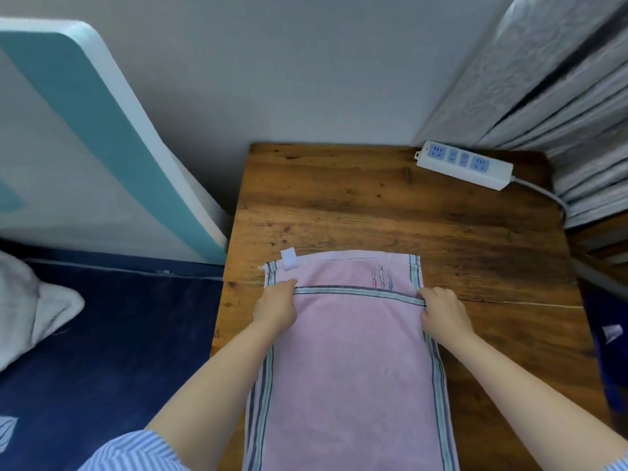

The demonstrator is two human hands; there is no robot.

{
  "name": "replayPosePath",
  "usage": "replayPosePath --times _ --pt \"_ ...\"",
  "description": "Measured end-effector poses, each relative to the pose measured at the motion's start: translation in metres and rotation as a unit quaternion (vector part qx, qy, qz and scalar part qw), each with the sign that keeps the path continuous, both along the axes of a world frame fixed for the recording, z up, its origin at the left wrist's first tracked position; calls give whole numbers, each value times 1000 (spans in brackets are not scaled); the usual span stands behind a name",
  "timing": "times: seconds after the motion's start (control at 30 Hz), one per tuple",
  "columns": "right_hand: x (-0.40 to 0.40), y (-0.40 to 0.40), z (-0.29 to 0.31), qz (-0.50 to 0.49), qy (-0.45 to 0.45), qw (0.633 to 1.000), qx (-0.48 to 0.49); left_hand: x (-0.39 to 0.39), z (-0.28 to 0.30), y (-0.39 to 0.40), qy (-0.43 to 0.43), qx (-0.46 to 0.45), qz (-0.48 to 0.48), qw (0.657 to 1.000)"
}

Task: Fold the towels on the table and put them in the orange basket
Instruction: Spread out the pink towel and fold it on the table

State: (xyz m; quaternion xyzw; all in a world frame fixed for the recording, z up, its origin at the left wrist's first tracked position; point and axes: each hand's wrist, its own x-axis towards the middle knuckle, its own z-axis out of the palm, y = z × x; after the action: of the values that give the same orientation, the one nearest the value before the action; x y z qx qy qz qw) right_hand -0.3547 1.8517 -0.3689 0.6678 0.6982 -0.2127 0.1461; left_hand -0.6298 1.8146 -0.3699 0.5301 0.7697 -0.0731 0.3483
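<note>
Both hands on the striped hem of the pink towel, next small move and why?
Probably carry the hem on to the far edge. The left hand and right hand each pinch a corner of the pink towel, and the folded hem lies short of the far edge, leaving a strip with the white tag uncovered.

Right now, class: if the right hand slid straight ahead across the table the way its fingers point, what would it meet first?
The right hand points away from the person, over the pink towel layer beneath. Past that far edge lies bare wooden table, then the wall; the power strip sits slightly right, probably missed.
</note>
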Motion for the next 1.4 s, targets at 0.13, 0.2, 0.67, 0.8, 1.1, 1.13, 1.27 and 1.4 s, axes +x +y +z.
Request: replayPosePath --times 0.13,0.2,0.67,0.8,1.1,1.13,1.27,1.4 --pt "3 13 7 26 41 997 -61 2 -5 14 26 -12 -82 996" --pt "2 21 19 38 90 989 -108 -3 -1 17 34 2 -134 990" --pt "1 90 49 -18 159 981 -113 -51 39 51 -61 0 -67 996" --pt "-10 89 23 -5 80 995 -60 -52 16 49 -6 -13 -68 998" --pt "-11 75 -3 32 80 996 -13 -48 -12 47 4 42 -16 999" --pt "-11 74 -4 33 84 996 -10 -46 -13 47 4 49 -18 999" --pt "-11 72 -5 34 97 995 14 -38 -11 54 -60 49 -6 997" --pt "-13 69 5 -10 168 985 32 -31 -4 59 -95 43 -27 994"
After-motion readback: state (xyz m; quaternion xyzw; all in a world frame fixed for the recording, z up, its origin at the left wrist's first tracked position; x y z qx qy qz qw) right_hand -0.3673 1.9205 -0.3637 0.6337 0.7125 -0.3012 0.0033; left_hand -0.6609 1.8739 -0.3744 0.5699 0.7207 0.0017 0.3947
